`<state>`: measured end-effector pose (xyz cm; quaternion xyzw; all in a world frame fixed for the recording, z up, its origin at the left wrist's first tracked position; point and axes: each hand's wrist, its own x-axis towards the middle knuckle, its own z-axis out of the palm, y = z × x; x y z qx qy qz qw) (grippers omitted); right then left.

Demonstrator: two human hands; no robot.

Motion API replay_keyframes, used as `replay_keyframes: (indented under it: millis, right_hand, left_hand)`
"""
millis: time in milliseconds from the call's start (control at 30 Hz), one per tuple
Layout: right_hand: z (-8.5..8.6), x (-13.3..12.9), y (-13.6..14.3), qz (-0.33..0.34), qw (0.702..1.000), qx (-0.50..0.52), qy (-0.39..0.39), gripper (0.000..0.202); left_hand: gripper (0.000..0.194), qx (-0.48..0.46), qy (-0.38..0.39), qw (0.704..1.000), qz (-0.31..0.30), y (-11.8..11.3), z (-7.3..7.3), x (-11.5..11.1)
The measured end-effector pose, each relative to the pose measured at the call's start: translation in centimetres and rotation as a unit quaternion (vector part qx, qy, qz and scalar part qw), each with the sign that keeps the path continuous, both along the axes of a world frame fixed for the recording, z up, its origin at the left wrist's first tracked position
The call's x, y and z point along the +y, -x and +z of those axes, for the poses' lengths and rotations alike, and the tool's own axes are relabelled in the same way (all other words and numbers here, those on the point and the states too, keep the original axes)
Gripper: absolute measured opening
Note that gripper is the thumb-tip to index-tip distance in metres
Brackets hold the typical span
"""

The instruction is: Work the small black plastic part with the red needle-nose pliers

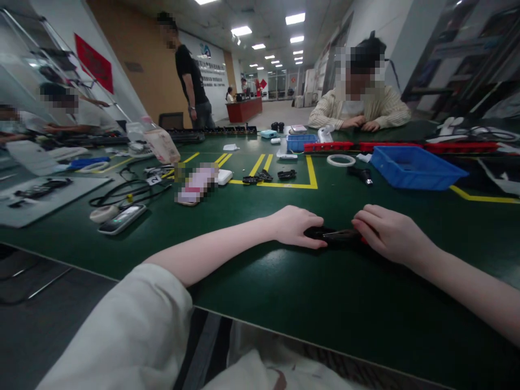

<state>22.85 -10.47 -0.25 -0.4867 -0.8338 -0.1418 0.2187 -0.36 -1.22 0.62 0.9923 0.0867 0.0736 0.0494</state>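
Forearms (227,238) angled inward, black tool (340,235) held between left hand (298,226), curled right hand (388,230)

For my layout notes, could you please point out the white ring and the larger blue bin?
White ring (340,164): head view, its near rim.
Larger blue bin (422,182): head view, its near wall.

On the table (252,276), a partly hidden object (341,235) sits between my left hand (298,227) and right hand (390,230). To my left lies a handheld device (122,219), with a cable (122,189) behind it and a phone (197,187) farther right. Beyond my hands, a tape roll (341,160) lies left of an open bin (416,168); another bin (301,143) stands farther back.
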Motion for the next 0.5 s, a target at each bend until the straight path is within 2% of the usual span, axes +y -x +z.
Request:
replay_keyframes:
  millis: [233, 500]
  right_hand:
    - [0.28, 0.15, -0.42, 0.002, 0.999, 0.014, 0.033, 0.029]
    - [0.28, -0.09, 0.12, -0.003, 1.0, 0.009, 0.018, 0.027]
  left_hand:
    - [0.037, -0.002, 0.012, 1.0, -0.008, -0.14, 0.03, 0.16]
    - [0.038, -0.009, -0.007, 1.0, -0.01, -0.09, -0.27, 0.21]
